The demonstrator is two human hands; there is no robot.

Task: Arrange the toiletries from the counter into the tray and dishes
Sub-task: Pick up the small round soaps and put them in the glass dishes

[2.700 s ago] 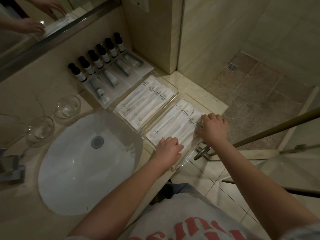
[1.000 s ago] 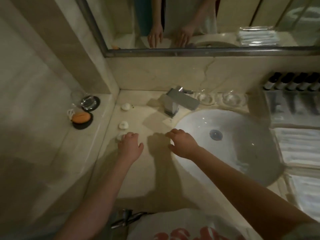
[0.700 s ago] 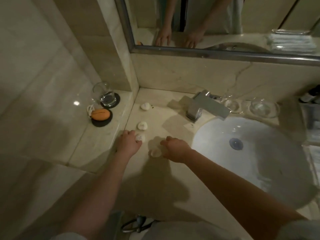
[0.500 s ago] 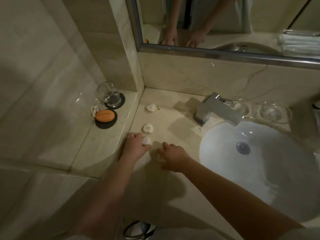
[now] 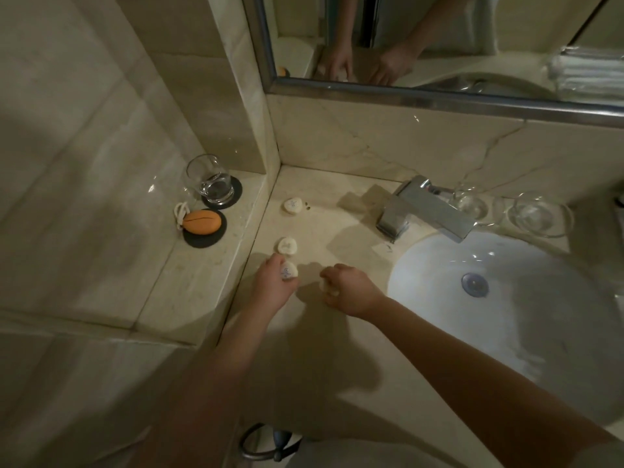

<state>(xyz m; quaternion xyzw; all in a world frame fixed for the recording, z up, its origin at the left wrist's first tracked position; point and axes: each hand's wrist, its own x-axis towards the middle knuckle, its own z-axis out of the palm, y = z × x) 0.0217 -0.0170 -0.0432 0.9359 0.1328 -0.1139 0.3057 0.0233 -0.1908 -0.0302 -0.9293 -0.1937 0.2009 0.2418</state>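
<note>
Several small round white wrapped soaps are on the beige counter left of the sink. My left hand [image 5: 274, 284] is closed on one soap [image 5: 289, 270], which shows between its fingers. Beside it, my right hand [image 5: 347, 289] is closed on another soap [image 5: 329, 288], mostly hidden under the fingers. Two more soaps lie loose beyond my left hand: one close [image 5: 287, 246] and one farther back [image 5: 292, 205]. Two clear glass dishes stand behind the tap, a smaller one [image 5: 471, 206] and a wider one [image 5: 539, 214].
A chrome tap [image 5: 423, 211] overhangs the white sink basin [image 5: 526, 319]. On the raised left ledge stand a drinking glass [image 5: 211, 182] on a dark coaster and an orange oval object [image 5: 202, 222] on another coaster. A mirror [image 5: 439, 42] runs along the back wall.
The view swung from the trays of white sachets on the right to the counter's left corner. Both hands came down on the soaps and closed on one each.
</note>
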